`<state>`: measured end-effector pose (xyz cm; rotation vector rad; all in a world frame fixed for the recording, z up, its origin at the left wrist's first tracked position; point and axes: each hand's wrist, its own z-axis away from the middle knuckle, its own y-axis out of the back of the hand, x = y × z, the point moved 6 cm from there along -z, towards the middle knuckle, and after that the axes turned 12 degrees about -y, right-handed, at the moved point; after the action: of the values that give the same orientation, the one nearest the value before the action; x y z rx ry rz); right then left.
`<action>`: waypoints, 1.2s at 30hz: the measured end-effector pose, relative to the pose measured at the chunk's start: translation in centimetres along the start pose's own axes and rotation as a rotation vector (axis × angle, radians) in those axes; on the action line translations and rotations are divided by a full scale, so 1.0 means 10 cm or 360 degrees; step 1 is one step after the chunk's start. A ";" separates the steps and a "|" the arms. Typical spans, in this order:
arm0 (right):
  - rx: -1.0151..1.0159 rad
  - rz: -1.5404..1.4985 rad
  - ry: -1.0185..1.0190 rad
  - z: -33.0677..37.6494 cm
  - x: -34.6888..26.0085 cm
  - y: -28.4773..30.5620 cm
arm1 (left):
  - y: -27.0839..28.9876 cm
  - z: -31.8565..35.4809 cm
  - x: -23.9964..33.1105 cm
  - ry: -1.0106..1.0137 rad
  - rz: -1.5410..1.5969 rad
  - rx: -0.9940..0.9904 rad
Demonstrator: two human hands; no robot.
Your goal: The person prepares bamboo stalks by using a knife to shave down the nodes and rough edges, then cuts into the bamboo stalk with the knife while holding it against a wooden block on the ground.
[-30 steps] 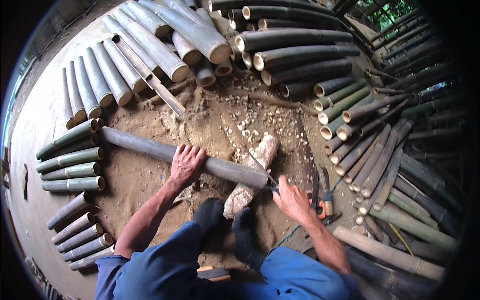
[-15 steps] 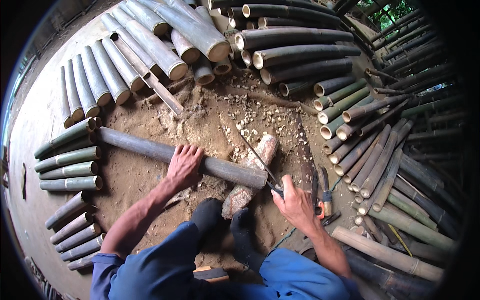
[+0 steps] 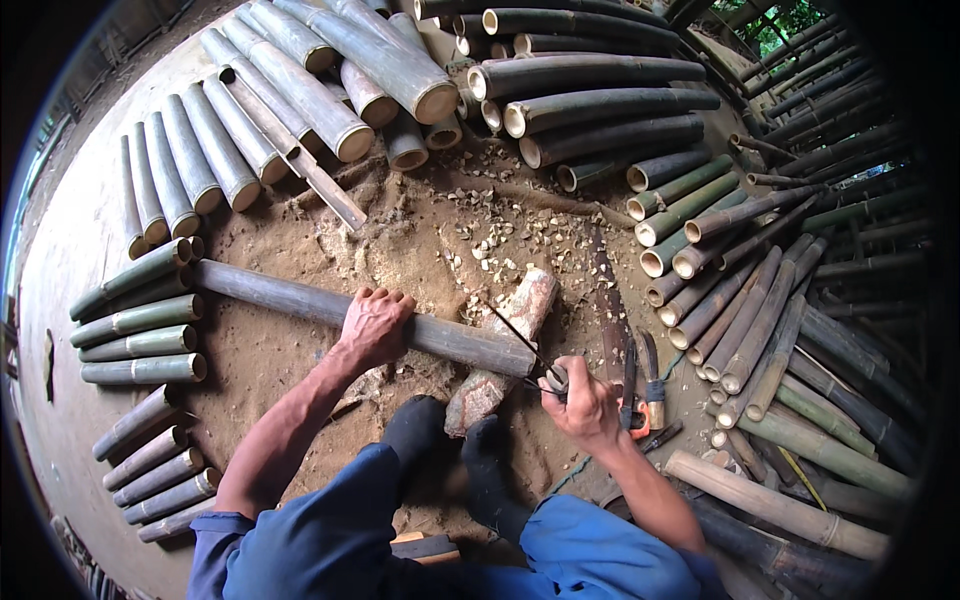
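Note:
My left hand (image 3: 376, 325) is closed over the top of a grey-green bamboo pole (image 3: 270, 298). The pole's right end rests across a short, rough-barked log (image 3: 530, 300). In my right hand (image 3: 585, 410), beside that end, is the handle of a long, thin, dark tool (image 3: 516, 329); whether it is a file or a narrow blade I cannot tell. Its shaft slants up and left across the pole's cut end. My fingers partly hide the handle.
Right of my right hand lie a dark-bladed tool (image 3: 628, 385) and a wooden-handled knife (image 3: 655, 390). Cut bamboo (image 3: 213, 150) lines the far and left sides, with more piled right (image 3: 800, 420). Pale chips (image 3: 500, 240) litter the ground beyond the log. My dark-socked feet (image 3: 415, 425) are near it.
My right hand has turned slightly, and the tool's tip has come down and nearer the pole's end. My left hand and the pole have barely moved.

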<state>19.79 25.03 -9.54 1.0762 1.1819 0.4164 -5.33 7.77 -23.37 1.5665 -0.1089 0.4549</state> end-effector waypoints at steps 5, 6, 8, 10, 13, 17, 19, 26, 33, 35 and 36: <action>-0.0506 0.0571 -0.0546 0.07 0.67 -0.25 | -0.02 -0.05 -0.05 -0.0040 -0.0027 0.0041; -0.0471 0.0449 -0.0521 -0.02 0.47 -0.18 | -0.03 -0.03 -0.05 -0.0040 -0.0034 0.0068; -0.0301 0.0214 -0.0430 -0.09 0.05 0.10 | -0.12 0.00 0.07 -0.0110 -0.0066 0.0210; -0.0178 -0.0044 -0.0182 -0.12 -0.18 0.15 | -0.06 0.18 0.04 -0.0117 -0.0196 0.0410; -0.0456 0.0374 -0.0455 0.07 0.55 -0.35 | -0.09 0.15 0.08 -0.0125 -0.0253 0.0420; -0.0543 0.0499 -0.0548 0.03 0.29 -0.14 | -0.17 0.22 0.13 -0.0148 -0.0239 0.0465; -0.0349 0.0326 -0.0367 -0.12 -0.06 0.03 | -0.13 0.20 0.09 -0.0106 -0.0265 0.0501; -0.0563 0.0570 -0.0630 0.15 0.71 -0.33 | -0.14 0.14 0.11 -0.0137 -0.0271 0.0502; -0.0170 0.0039 -0.0194 -0.03 -0.19 0.14 | -0.08 0.19 0.14 -0.0120 -0.0289 0.0542; -0.0435 0.0402 -0.0500 0.18 0.53 -0.26 | -0.07 0.15 0.18 -0.0145 -0.0282 0.0560; -0.0566 0.0579 -0.0646 0.24 0.81 -0.39 | -0.07 0.13 0.19 -0.0151 -0.0285 0.0571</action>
<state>23.98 28.22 -17.15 1.0010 0.5265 0.6294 -3.08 6.92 -23.31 1.9319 0.0433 0.2677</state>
